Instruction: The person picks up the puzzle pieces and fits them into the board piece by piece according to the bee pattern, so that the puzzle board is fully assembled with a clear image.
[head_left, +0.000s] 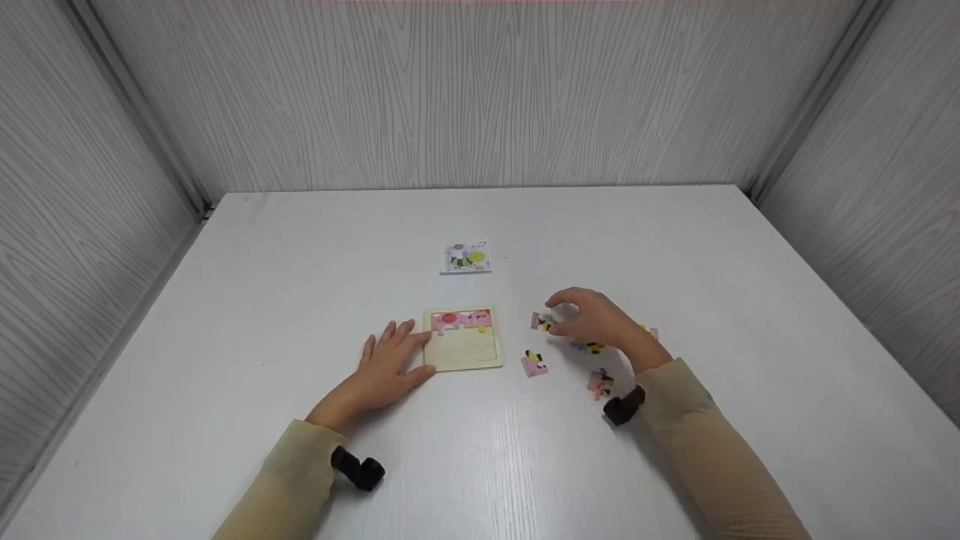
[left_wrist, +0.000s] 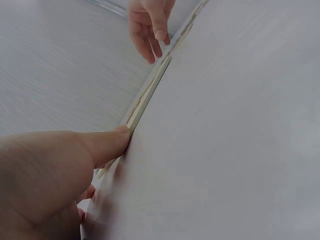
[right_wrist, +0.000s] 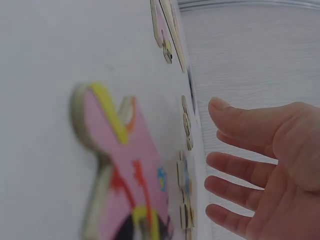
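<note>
A shallow wooden puzzle tray [head_left: 465,354] lies flat on the table, its top strip filled with pink pieces. My left hand [head_left: 386,371] rests at the tray's left side, fingers spread, the thumb touching the lower left corner. In the left wrist view that thumb [left_wrist: 107,145] lies against the tray's edge [left_wrist: 150,92]. To the right, my right hand [head_left: 596,319] hovers over loose puzzle pieces, near a pink, yellow and black piece [head_left: 541,322]. In the right wrist view, its fingers [right_wrist: 240,167] are loosely bent, with nothing between them and the thumb.
Other loose pieces lie near the right hand: one [head_left: 535,365] close to the tray, another [head_left: 601,383] by the right wrist, and some partly under the hand. A square bee picture [head_left: 466,257] lies beyond the tray. Grey wood-grain walls [head_left: 480,97] bound the table.
</note>
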